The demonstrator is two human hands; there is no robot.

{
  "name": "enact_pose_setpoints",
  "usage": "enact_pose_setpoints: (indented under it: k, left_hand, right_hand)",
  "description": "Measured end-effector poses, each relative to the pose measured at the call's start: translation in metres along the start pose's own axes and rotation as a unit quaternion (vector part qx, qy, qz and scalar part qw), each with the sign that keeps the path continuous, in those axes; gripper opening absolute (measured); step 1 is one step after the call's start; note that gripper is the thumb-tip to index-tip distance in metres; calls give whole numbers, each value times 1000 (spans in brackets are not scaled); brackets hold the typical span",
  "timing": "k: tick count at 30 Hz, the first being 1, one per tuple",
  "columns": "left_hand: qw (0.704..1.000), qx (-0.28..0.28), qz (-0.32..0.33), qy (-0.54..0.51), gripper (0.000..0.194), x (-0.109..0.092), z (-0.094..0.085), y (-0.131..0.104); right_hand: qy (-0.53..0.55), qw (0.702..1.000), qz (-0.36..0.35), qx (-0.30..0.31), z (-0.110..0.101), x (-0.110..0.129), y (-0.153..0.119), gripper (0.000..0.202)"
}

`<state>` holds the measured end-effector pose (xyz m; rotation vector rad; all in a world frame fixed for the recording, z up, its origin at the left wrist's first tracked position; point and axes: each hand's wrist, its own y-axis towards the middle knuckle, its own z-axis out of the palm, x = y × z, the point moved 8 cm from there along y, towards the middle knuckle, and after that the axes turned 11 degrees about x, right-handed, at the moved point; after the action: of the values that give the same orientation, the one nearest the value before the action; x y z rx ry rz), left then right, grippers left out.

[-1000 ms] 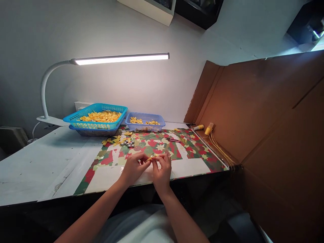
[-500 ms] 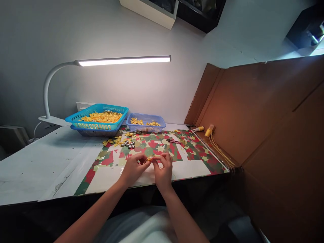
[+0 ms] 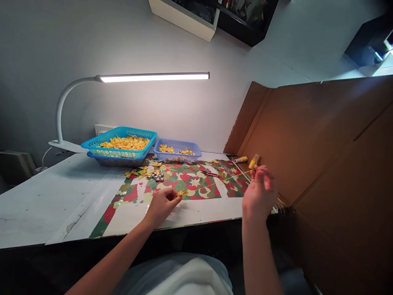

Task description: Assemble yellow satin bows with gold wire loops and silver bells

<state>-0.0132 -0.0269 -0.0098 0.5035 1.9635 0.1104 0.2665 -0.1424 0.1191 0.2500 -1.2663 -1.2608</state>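
Note:
My left hand (image 3: 163, 205) pinches a small gold ribbon bow (image 3: 182, 193) above the front of the table. From the bow a thin gold cord (image 3: 229, 178) runs taut up to the right. Its other end is between the fingers of my right hand (image 3: 260, 192), which is raised near the cardboard and slightly blurred. Behind the left hand lie several silver bells (image 3: 156, 176) and loose yellow bows (image 3: 143, 171). Dark red thread snips (image 3: 210, 173) rest farther back on the patterned paper (image 3: 196, 180).
A turquoise basket (image 3: 150, 134) of yellow bows sits stacked at the back left, beside a smaller blue basket (image 3: 196, 146). A lamp (image 3: 155, 77) stretches overhead. Cardboard (image 3: 322, 135) walls the right side, with glue bottle-like yellow items (image 3: 241, 159) and gold cords (image 3: 280, 204) along it.
My right hand has moved away from the left, up and to the right, drawing the gold cord out straight. My left hand stays in place with the bow.

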Motion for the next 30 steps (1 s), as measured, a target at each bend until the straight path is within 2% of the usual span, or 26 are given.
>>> enact_pose_setpoints:
  k: [4, 9, 16, 21, 24, 27, 30]
  left_hand:
    - [1000, 0, -2, 6, 32, -2, -1, -1]
    - [1000, 7, -18, -1, 33, -1, 0, -1]
    - [1000, 9, -22, -10, 32, 1, 1, 0]
    - [999, 20, -37, -31, 33, 3, 4, 0]
    - [999, 14, -38, -30, 32, 4, 3, 0]
    - [999, 18, -32, -38, 31, 5, 3, 1]
    - [989, 77, -72, -104, 33, 11, 11, 5]
  right_hand:
    - [8, 998, -48, -48, -17, 24, 25, 21]
    - [10, 994, -76, -72, -34, 35, 48, 19]
    - [92, 988, -53, -111, -66, 28, 78, 17]
    - [97, 986, -12, -132, -83, 10, 87, 12]
    - [98, 988, -12, -116, -85, 0, 90, 13]
    - [103, 992, -3, -74, -77, -5, 91, 16]
    - [151, 988, 35, 14, -54, -6, 91, 19]
